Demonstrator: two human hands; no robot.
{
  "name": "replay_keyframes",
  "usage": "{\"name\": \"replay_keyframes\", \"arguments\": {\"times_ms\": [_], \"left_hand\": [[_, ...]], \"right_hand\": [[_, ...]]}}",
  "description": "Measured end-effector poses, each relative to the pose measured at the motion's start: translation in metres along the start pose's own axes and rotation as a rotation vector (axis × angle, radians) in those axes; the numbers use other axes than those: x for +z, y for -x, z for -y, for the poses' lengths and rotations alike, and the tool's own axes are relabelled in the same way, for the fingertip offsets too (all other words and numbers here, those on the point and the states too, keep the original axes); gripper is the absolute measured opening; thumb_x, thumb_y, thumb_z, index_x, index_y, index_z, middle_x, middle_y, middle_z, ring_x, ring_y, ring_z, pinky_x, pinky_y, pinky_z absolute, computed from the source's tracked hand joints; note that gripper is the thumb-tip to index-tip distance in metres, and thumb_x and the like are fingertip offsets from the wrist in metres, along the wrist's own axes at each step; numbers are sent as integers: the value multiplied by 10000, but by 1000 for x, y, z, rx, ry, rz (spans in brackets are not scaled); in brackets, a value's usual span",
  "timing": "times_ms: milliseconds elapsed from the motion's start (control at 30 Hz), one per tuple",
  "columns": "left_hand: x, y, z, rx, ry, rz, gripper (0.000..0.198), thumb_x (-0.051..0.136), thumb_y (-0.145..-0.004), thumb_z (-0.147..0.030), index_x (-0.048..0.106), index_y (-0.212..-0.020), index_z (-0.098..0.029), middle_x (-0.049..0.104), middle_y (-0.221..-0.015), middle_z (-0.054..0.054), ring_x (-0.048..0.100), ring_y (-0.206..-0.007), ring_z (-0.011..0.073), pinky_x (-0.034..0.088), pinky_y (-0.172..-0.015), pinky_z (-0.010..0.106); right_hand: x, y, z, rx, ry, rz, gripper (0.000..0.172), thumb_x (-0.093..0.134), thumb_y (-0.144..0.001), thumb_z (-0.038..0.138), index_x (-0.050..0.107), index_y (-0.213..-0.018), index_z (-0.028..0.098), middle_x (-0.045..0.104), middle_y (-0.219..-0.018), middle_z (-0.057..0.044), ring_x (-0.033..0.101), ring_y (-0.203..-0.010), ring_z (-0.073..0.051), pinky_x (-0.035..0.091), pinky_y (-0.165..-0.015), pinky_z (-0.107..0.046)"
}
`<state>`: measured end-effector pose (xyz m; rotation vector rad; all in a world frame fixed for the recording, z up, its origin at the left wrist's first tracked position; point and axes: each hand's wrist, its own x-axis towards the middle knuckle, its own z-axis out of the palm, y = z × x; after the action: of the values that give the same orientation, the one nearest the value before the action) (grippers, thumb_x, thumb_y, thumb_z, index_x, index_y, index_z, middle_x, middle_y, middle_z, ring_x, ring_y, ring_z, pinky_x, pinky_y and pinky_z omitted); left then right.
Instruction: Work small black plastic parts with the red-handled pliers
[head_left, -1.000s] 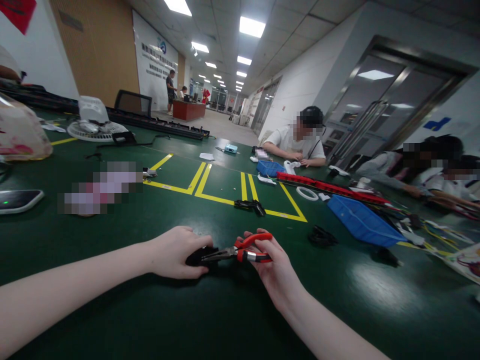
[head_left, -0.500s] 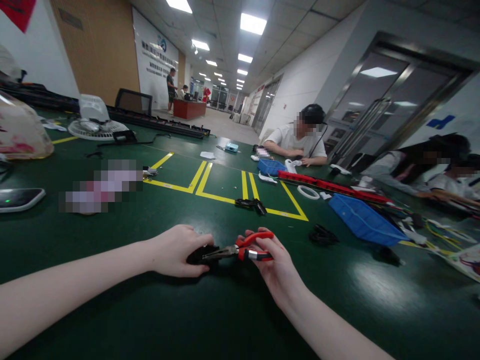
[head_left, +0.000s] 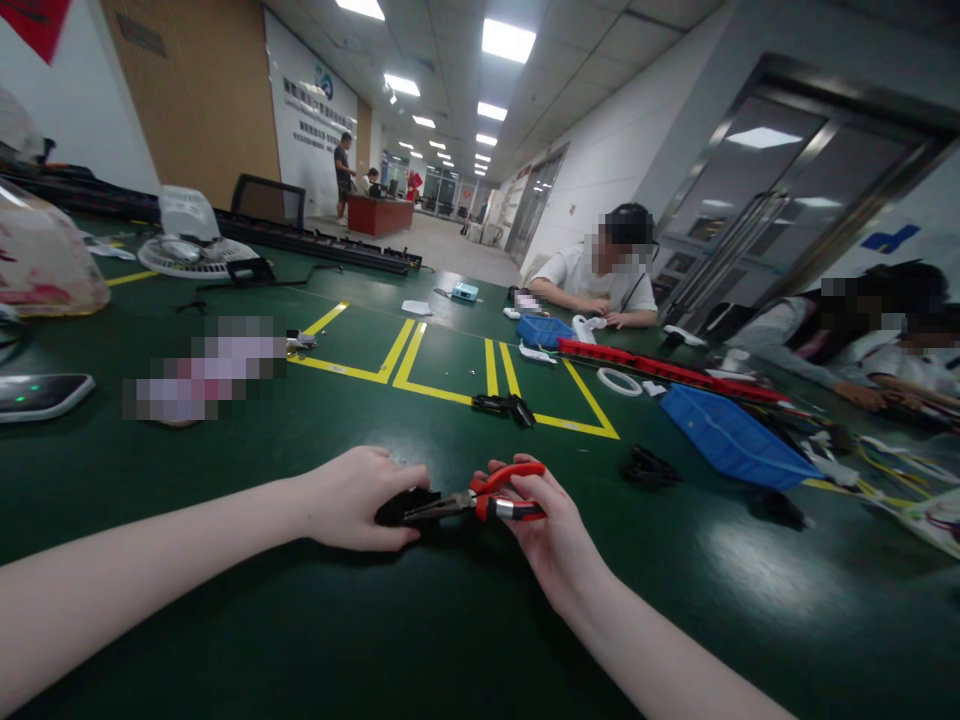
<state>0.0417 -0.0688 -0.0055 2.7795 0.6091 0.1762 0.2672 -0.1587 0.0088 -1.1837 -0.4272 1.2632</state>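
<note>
My right hand [head_left: 551, 530] is closed round the red handles of a pair of long-nose pliers [head_left: 480, 500] just above the green table [head_left: 450, 640]. The pliers' jaws point left into a small black part [head_left: 401, 503]. My left hand [head_left: 356, 500] is closed on that black part and presses it against the tabletop. Most of the part is hidden under my fingers.
Yellow tape lines [head_left: 450, 392] mark boxes on the table ahead. A black part [head_left: 506, 405] lies on them, another [head_left: 645, 465] to the right. A blue bin [head_left: 731, 440], a red strip [head_left: 660, 370] and a white fan [head_left: 191, 250] stand further off. Other people sit at the far right.
</note>
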Motion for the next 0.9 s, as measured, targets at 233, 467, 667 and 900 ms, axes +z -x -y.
{"name": "replay_keyframes", "arguments": {"times_ms": [233, 467, 667, 900], "left_hand": [[1, 1, 1, 3, -24, -11, 334, 604, -870, -469, 555, -1126, -261, 678, -833, -3, 626, -730, 207, 406, -647, 300], [1, 2, 1, 2, -12, -13, 341, 603, -869, -479, 558, -1126, -260, 675, -852, 3, 619, -733, 203, 401, -649, 296], [0, 1, 0, 0, -11, -9, 321, 601, -873, -479, 557, -1109, -265, 667, -821, -12, 603, -712, 198, 396, -644, 296], [2, 2, 3, 5, -22, -14, 338, 600, -873, -480, 548, -1126, -262, 661, -812, -9, 606, -715, 204, 396, -639, 295]], "right_hand": [[3, 2, 3, 26, 7, -32, 409, 704, -719, 149, 528, -1085, 191, 755, -979, -83, 742, -933, -282, 583, -842, -399], [6, 1, 5, 54, 16, -49, 333, 643, -773, 131, 526, -1080, 182, 752, -972, -89, 745, -920, -273, 586, -838, -383], [6, 2, 5, 58, 19, -45, 321, 632, -784, 132, 523, -1081, 181, 751, -966, -88, 748, -903, -266, 587, -831, -381], [6, 1, 5, 61, 22, -43, 324, 627, -782, 138, 528, -1087, 186, 749, -973, -83, 746, -905, -258, 583, -834, -384]]}}
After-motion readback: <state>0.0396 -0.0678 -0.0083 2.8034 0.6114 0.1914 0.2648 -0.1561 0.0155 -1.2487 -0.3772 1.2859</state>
